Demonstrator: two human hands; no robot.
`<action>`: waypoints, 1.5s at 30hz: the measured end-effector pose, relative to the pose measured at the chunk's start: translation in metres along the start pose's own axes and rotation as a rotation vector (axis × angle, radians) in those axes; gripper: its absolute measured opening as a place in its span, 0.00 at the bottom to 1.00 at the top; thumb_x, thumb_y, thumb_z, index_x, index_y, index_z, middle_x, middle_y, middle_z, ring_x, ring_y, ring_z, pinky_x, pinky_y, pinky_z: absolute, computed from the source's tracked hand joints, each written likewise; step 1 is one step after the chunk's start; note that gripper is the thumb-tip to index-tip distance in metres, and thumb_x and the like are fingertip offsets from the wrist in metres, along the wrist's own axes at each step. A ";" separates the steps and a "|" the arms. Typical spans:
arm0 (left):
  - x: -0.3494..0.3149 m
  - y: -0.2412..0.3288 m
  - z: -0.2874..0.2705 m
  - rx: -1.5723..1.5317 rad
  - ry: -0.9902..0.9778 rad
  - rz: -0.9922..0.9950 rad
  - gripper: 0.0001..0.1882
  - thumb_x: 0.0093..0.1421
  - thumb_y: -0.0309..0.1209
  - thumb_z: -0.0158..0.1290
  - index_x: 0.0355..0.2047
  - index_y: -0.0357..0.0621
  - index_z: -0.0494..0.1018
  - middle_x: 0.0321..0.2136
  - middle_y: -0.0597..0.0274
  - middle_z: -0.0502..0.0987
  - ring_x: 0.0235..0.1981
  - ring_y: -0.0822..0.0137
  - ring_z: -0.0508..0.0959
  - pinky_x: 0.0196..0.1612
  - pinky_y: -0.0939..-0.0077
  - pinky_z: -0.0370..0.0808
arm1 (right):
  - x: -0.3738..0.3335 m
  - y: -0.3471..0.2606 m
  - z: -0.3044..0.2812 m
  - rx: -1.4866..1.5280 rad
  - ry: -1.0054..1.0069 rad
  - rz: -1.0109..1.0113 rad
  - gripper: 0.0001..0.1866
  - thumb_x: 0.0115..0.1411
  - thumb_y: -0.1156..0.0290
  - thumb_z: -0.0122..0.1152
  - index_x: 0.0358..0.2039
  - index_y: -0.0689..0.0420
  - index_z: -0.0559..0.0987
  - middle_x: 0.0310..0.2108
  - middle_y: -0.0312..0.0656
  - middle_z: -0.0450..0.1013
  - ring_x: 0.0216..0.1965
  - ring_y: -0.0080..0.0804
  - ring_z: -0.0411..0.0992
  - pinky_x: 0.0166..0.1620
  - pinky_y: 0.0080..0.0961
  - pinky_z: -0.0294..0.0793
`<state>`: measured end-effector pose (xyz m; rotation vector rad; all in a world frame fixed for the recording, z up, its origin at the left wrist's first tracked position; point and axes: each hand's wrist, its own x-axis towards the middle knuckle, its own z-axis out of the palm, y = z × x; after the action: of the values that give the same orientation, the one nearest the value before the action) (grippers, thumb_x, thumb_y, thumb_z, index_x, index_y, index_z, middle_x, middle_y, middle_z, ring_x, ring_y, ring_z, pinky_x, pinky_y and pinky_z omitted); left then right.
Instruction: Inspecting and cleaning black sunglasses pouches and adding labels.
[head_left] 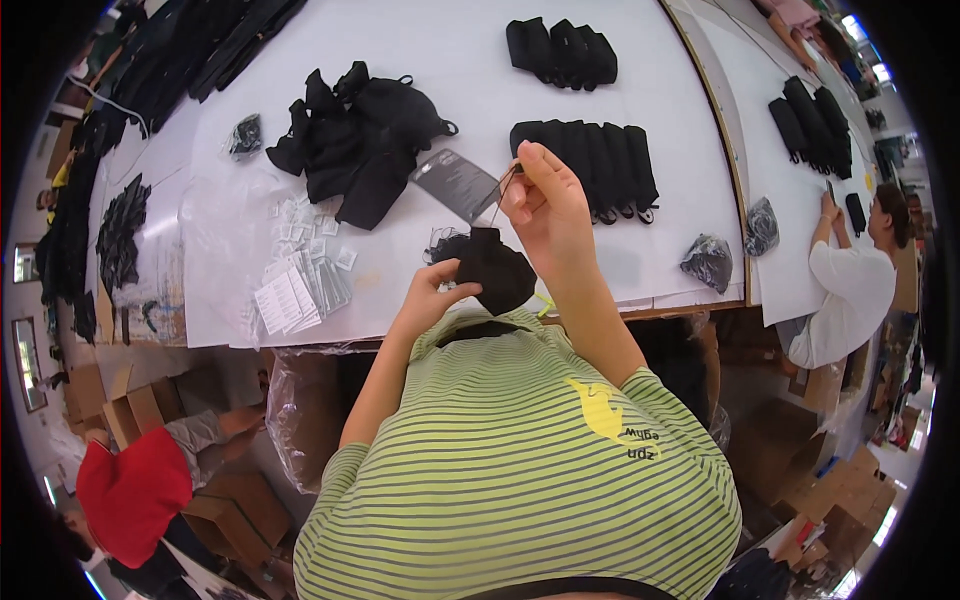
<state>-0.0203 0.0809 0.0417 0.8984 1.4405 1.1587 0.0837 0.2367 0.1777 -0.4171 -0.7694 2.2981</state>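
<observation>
Near the table's front edge, my left hand (438,298) grips a small black fabric pouch (497,275) by its left side, thumb against the cloth. My right hand (552,215) is raised above it, thumb and fingertips pinching a thin dark cord (497,203). The cord runs from the fingers down to the top of the pouch. A grey printed hang tag (455,184) hangs tilted to the left of the cord. Beside the pouch lies a small tangle of black strings (445,246), partly hidden by it.
A heap of black fabric pieces (370,130) lies ahead on the white table (480,60). White cards (290,300) and small packets (310,222) are at left. Black rolled pouches (585,160) stand in rows at right, near bagged dark items (708,262). Co-workers are on both sides.
</observation>
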 end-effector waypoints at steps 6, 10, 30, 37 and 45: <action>-0.012 0.006 0.001 -0.231 0.168 0.064 0.11 0.53 0.27 0.59 0.35 0.35 0.74 0.29 0.68 0.76 0.34 0.77 0.72 0.40 0.82 0.67 | 0.012 -0.008 -0.029 0.002 0.072 -0.085 0.13 0.59 0.66 0.56 0.19 0.53 0.70 0.16 0.35 0.68 0.15 0.17 0.59 0.22 0.15 0.56; -0.020 0.008 -0.007 -0.246 0.256 0.027 0.10 0.54 0.28 0.57 0.34 0.34 0.73 0.29 0.66 0.75 0.32 0.77 0.73 0.37 0.83 0.68 | 0.014 -0.004 -0.055 -0.133 0.058 -0.042 0.14 0.60 0.64 0.57 0.19 0.55 0.71 0.17 0.34 0.69 0.16 0.17 0.60 0.22 0.15 0.57; -0.051 0.053 -0.028 -0.491 -0.055 0.007 0.13 0.51 0.27 0.59 0.36 0.37 0.72 0.31 0.68 0.74 0.35 0.77 0.71 0.41 0.82 0.66 | -0.049 0.036 -0.102 -0.258 -0.434 0.546 0.29 0.52 0.75 0.58 0.55 0.58 0.62 0.42 0.37 0.71 0.43 0.23 0.69 0.49 0.21 0.64; -0.060 0.068 -0.036 -0.437 -0.034 0.002 0.13 0.52 0.27 0.58 0.38 0.37 0.71 0.32 0.67 0.72 0.36 0.76 0.70 0.40 0.81 0.65 | -0.064 0.051 -0.130 0.151 -0.218 0.612 0.16 0.62 0.63 0.44 0.44 0.61 0.68 0.34 0.44 0.71 0.37 0.31 0.72 0.44 0.32 0.73; -0.060 0.066 -0.046 0.493 -0.231 -0.341 0.22 0.58 0.37 0.54 0.45 0.30 0.67 0.44 0.58 0.73 0.44 0.68 0.71 0.48 0.77 0.65 | -0.055 0.016 -0.139 0.105 -0.103 0.426 0.18 0.62 0.50 0.47 0.36 0.53 0.63 0.24 0.34 0.60 0.24 0.21 0.61 0.35 0.26 0.70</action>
<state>-0.0579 0.0323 0.1206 1.0288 1.6356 0.4343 0.1826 0.2471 0.0644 -0.4507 -0.6525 2.7621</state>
